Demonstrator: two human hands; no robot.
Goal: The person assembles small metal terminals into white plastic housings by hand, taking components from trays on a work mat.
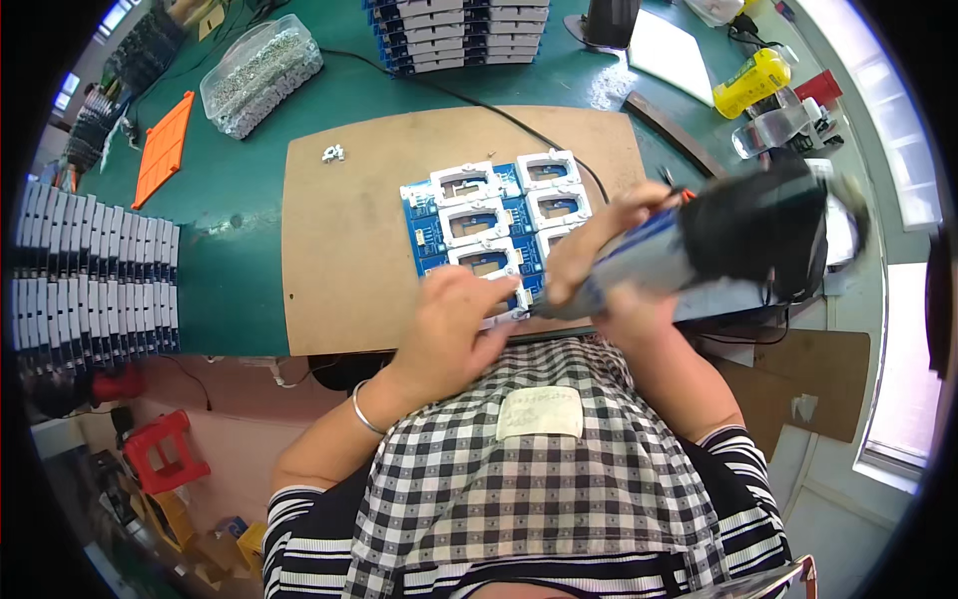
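Note:
My right hand is wrapped around a grey and black power screwdriver, blurred by motion. Its tip points down-left to the near end of a blue circuit board panel. White plastic frames sit on the panel in two columns, each with an oval opening. At the near left corner, the thumb and forefinger of my left hand close on the last white frame, right beside the tool tip. My hands and the tool cover the lower right part of the panel.
A brown board lies under the panel, with small white pieces on it. Behind stand a clear tub of small parts and stacked boards. More stacks stand left, near an orange tray. Bottles stand right.

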